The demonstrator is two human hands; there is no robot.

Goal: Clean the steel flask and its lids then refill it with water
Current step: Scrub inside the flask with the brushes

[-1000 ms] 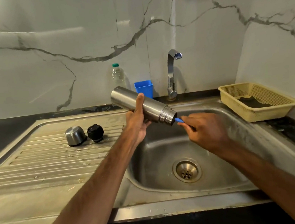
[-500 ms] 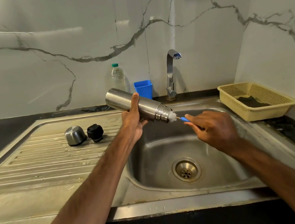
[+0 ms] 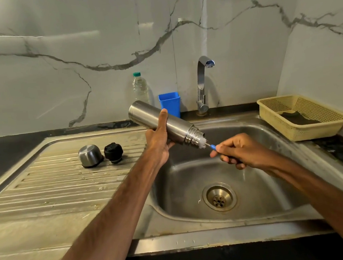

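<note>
Over the stainless steel sink basin, both hands are occupied.
Right hand pinches a blue-handled, white-bristled bottle brush, bristles at the mouth of the tilted cylindrical steel flask gripped by the left hand; left of the basin lie a domed steel cup lid and a round black stopper.

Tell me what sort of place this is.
Probably a home kitchen, at the washing-up spot: a steel sink with a ribbed drainboard, a tap behind the basin, and a yellow basket beside it.
</note>
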